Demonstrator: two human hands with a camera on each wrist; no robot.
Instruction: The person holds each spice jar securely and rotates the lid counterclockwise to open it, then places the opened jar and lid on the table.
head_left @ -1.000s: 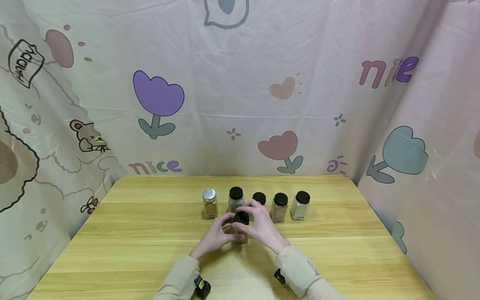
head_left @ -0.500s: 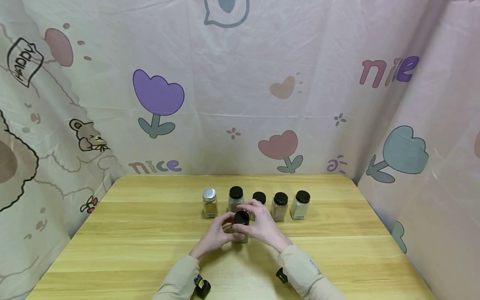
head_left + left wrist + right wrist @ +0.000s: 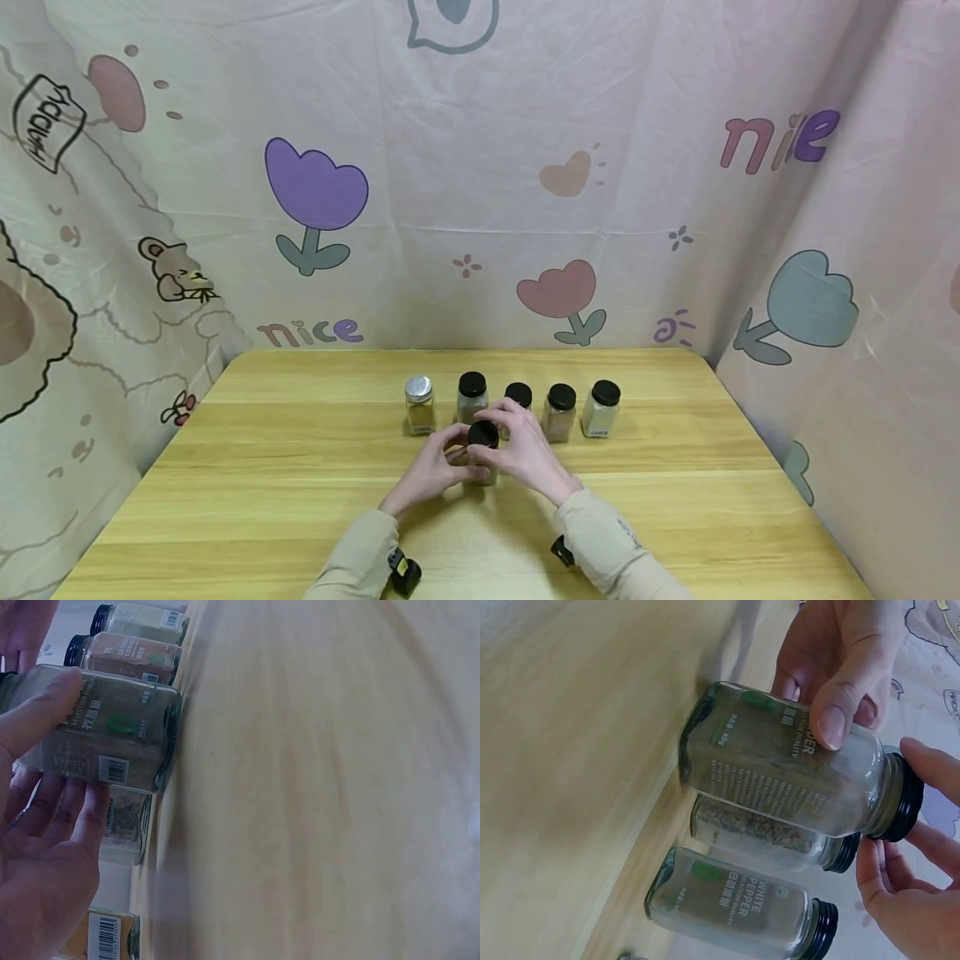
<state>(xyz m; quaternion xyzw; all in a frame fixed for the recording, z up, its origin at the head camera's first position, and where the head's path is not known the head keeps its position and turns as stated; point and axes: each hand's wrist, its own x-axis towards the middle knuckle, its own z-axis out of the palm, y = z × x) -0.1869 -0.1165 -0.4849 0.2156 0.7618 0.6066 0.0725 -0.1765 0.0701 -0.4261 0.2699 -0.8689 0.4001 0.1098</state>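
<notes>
A square glass spice jar (image 3: 487, 477) with a black lid (image 3: 483, 434) stands upright on the table between both hands. My left hand (image 3: 435, 468) grips its body, thumb on one side and fingers on the other. At the top, my right hand (image 3: 529, 450) holds the lid between thumb and fingers. Greyish-brown powder fills much of the jar body (image 3: 765, 769) in the right wrist view, where the label is partly covered by the left thumb. The lid (image 3: 900, 799) sits on the jar's neck there.
Behind the hands stands a row of spice jars: a silver-lidded one (image 3: 420, 408) at left, then black-lidded ones, including a pale jar (image 3: 601, 412) at far right. One jar (image 3: 731, 900) is labelled white pepper. A printed curtain (image 3: 450, 192) hangs behind the wooden table (image 3: 262, 483).
The fingers of my right hand have shifted very slightly at the lid. The jar and my left hand keep their places.
</notes>
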